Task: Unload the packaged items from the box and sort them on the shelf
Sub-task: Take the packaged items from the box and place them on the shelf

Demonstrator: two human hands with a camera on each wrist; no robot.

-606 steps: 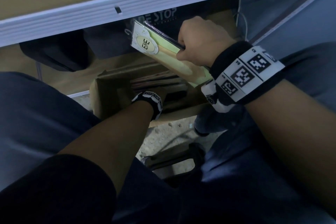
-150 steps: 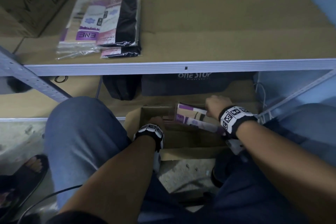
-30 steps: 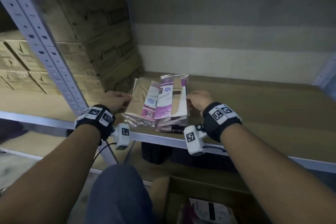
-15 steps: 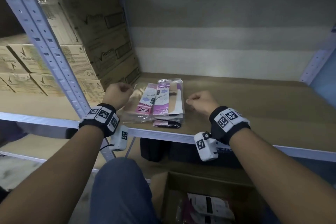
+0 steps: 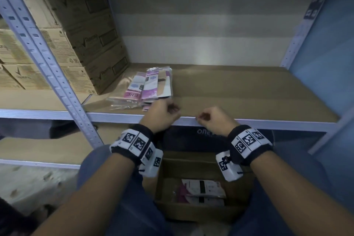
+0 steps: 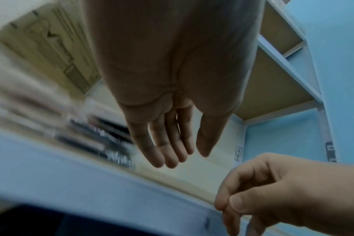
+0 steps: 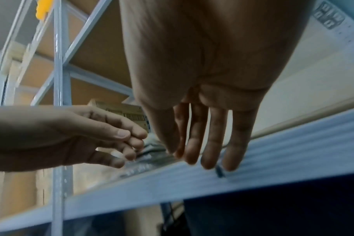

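A stack of pink-and-white packaged items [image 5: 149, 86] lies flat on the brown shelf board [image 5: 239, 90], left of centre. My left hand [image 5: 164, 113] hovers at the shelf's front edge just right of the stack, fingers relaxed and empty [image 6: 172, 151]. To its right, over the front rail, my right hand [image 5: 210, 119] also holds nothing, its fingers loosely extended [image 7: 202, 151]. Below, between my knees, the open cardboard box [image 5: 159, 188] holds more packaged items [image 5: 203, 188].
Brown cartons [image 5: 92, 44] are stacked at the shelf's left, behind a grey perforated upright [image 5: 47, 59]. The grey front rail [image 5: 268, 123] runs under my hands. A dark bag [image 5: 191, 136] sits on the lower level behind the box. Bare shelf board stretches to the right.
Both hands have drawn back from the stack to the shelf's front edge, the left one shifting right. The stack lies released on the shelf.
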